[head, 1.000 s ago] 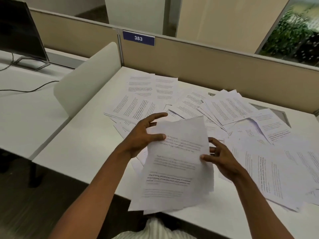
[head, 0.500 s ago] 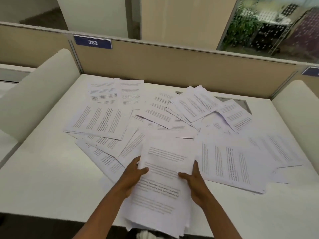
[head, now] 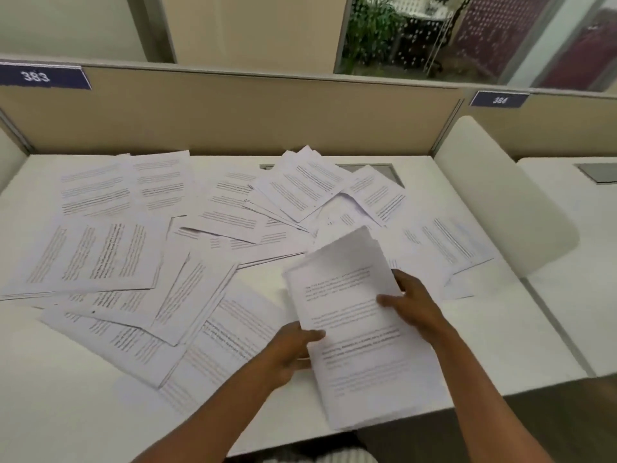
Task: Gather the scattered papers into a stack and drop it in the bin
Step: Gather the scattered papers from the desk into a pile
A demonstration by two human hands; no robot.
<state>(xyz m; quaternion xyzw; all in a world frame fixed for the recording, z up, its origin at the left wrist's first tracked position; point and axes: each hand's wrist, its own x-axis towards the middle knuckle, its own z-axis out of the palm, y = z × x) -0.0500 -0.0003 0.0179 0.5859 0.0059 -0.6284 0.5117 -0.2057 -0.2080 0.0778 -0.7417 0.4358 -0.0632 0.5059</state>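
Both hands hold a partial stack of printed sheets (head: 360,332) above the near edge of the white desk (head: 66,396). The left hand (head: 290,352) pinches the stack's left long edge, thumb on top; the right hand (head: 414,305) grips the right long edge farther up, thumb laid across the top page. The stack's long axis runs away from the person, its far end tipped slightly left, its near end hanging past the desk edge.

Taking that stack as the landmark, the loose papers (head: 110,259) lie mostly to its left and beyond it, overlapping at mixed angles. The closest uncollected sheet (head: 220,345) sits just left of the stack, right beside the left hand. A smaller cluster (head: 444,248) lies beyond and right of the stack, near the right hand.

I judge the left hand better placed for the next pickup, since most of the remaining sheets are on its side. No bin is in view
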